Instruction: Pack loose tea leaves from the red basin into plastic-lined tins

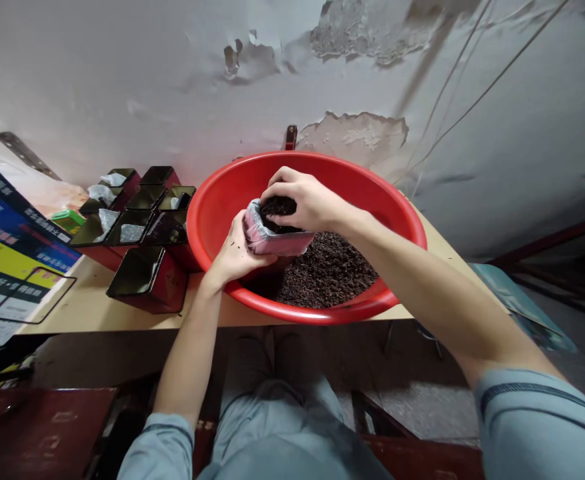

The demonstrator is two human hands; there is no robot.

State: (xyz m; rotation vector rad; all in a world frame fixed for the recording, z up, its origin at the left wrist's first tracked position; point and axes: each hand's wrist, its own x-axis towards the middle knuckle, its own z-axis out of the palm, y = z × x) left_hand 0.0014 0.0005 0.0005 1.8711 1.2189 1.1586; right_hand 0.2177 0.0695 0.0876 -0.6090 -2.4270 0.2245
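The right hand (305, 199) is curling its fingers around a clump of dark bits (278, 205), holding it at the mouth of a small box (279, 245). The left hand (233, 259) is wrapping around the side of this box, keeping it slightly tilted, probably so that the opening is facing the right hand. The box is sitting above the left half of a red basin (317, 315), a position that is presumably letting stray bits drop back inside; a few specks are clinging to the left hand. Clear, wrinkled film is covering the pinkish walls of the box and bunching at its rim. Below, a loose heap (329, 275) of the same dry-looking, crumbly bits is covering the basin floor. The basin is showing a smooth, plastic-like surface and a broad, rounded rim. To its left, square tins (169, 283), dark red outside and dull gold inside, are standing close together, likely for easy reach; several are holding crumpled pale plastic. A flat, pale table (88, 303) is supporting everything, and behind it a wall (122, 73) is shedding flaking paint.
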